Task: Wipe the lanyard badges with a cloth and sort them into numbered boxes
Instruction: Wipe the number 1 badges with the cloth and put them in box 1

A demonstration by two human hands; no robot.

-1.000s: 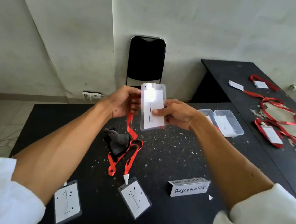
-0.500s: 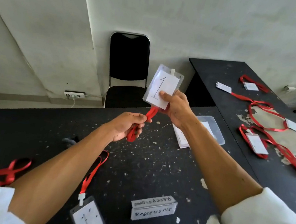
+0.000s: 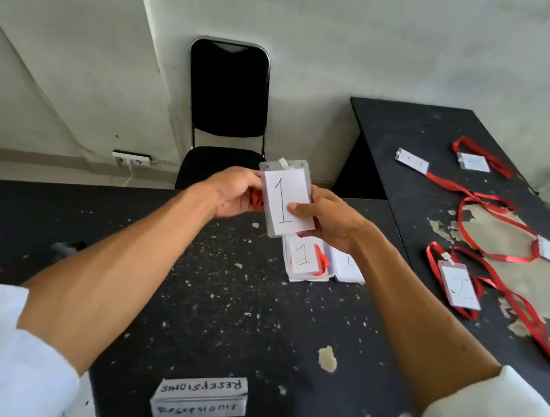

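Pinching the badge (image 3: pixel 284 202) marked 1 upright above the table with the right hand (image 3: pixel 331 222), with the thumb laid on the paper face. Gripping the bunched red lanyard (image 3: pixel 256 200) in the left hand (image 3: pixel 231 192), with fingers curled round it, just left of the badge. Hovering over the far end of the box (image 3: pixel 294 275) already holding another 1 badge.

Probably risking, from here:
- letting the bunched strap spring open on release, trailing over the rim or dragging the badge back out;
- landing in the neighbouring box (image 3: pixel 348 271), standing right against the first on its right, with its number mostly hidden behind the wrist;
- smearing the clear plastic by pressing the thumb on it.

Working over a black table (image 3: pixel 225 287), flecked all over with pale chips and carrying a RESEPSIONIS nameplate (image 3: pixel 200 397) at the near edge. Adjoining a second black table (image 3: pixel 409 127) on the right, peeling badly and strewn with more badges (image 3: pixel 459 286) on red straps. Facing a black chair (image 3: pixel 226 103), a wall socket (image 3: pixel 130 159) and bare pale walls on the far side.
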